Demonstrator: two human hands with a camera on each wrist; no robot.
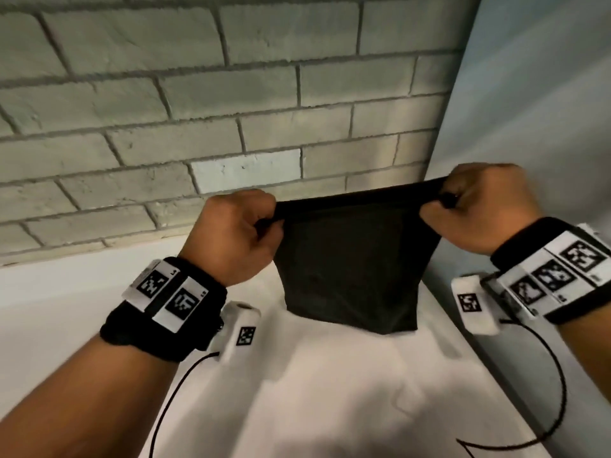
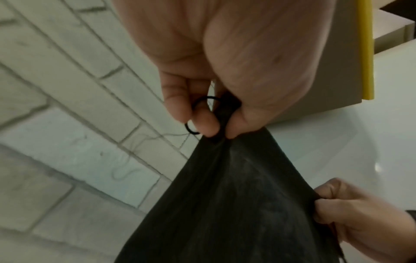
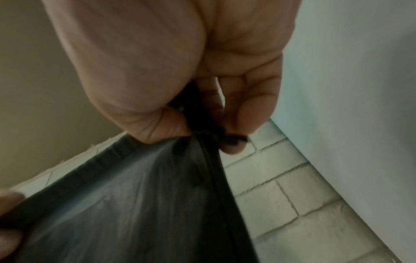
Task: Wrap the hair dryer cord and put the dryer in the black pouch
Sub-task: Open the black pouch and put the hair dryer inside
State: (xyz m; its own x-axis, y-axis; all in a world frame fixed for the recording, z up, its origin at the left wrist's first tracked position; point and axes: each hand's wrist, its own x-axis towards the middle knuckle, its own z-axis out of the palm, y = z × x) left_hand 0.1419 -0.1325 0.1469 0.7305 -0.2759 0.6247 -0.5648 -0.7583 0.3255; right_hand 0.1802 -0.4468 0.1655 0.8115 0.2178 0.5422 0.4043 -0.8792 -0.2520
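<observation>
- You've got the black pouch (image 1: 353,259) hanging up in the air between your two hands, its bottom corner just over the white counter (image 1: 314,391), right in front of the brick wall (image 1: 198,94).
- Your left hand (image 1: 236,234) pinches the left end of the top hem with thumb and curled fingers; in the left wrist view a thin black loop (image 2: 203,113) of drawstring sits round those fingers.
- Your right hand (image 1: 481,206) does the same on the right end, fingers curled tight on the bunched hem and cord.
- The key thing: the mouth runs left-right between your fists, pulled into a flat line, so it looks more stretched shut than opened. Both hands are equally on it, neither is free.
- I can't see the dryer or its cord in any view, and can't tell if it's already inside the pouch.
- If it's still out, my guess is you need one hand free and that mouth spread front-to-back, not sideways.
</observation>
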